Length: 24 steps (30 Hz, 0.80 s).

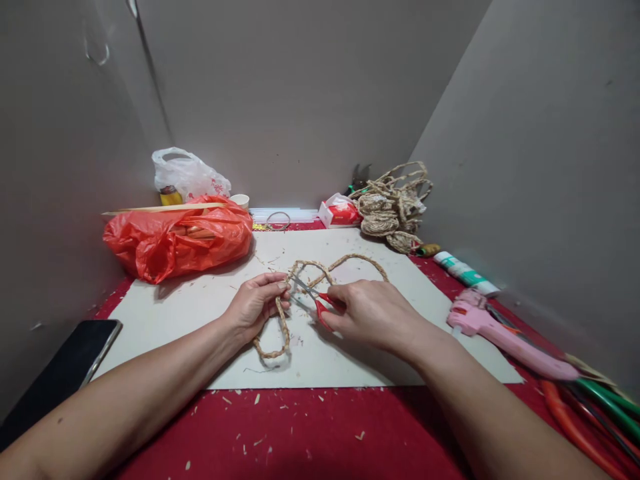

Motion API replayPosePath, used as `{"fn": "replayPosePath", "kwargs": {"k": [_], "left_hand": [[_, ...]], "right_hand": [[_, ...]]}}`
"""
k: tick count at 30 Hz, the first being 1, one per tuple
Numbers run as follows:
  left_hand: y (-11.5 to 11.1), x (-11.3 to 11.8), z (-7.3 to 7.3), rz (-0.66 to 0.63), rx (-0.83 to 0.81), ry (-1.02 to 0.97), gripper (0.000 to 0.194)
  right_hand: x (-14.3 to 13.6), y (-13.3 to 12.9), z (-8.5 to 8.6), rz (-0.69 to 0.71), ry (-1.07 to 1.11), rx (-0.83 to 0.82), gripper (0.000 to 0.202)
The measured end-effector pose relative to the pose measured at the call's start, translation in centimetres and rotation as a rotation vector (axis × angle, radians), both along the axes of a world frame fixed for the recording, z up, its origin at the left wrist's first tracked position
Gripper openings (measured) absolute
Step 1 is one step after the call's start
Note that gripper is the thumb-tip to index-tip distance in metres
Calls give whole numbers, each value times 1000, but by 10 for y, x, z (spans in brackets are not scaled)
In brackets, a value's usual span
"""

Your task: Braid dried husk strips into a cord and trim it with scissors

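Note:
My left hand [260, 300] pinches a braided straw cord [285, 327] between thumb and fingers, near the middle of the white board [175, 327]. Part of the cord hangs in a loop below that hand, and more of it curves away to the right behind my right hand. My right hand [367, 310] is closed on the red handles of a pair of scissors [325, 310]. The scissor blades point up and left, with their tips at the cord beside my left fingertips. Whether the blades touch the cord is too small to tell.
A red plastic bag [185, 243] lies at the back left, a phone [60, 367] at the left. Bundled cord [387, 213] and a tissue pack [340, 211] stand at the back right. A pink glue gun [510, 337] and green-handled tools [607, 407] lie at the right.

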<state>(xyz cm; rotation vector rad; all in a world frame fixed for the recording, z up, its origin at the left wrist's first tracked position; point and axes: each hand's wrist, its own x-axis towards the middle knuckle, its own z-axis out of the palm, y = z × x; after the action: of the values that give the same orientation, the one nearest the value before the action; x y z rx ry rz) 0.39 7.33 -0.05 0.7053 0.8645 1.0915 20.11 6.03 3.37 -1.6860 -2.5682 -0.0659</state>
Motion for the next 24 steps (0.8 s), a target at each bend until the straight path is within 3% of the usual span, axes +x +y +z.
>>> {"fn": "replayPosePath", "kwargs": {"k": [12,24], "left_hand": [[0,1,-1,-13,-43,0,12],[-1,1,0,-13,-44,6,10]], "right_hand": [[-6,-1,-8,32,-78,90,28],[-11,-3,-2,3,-19,27,26]]}}
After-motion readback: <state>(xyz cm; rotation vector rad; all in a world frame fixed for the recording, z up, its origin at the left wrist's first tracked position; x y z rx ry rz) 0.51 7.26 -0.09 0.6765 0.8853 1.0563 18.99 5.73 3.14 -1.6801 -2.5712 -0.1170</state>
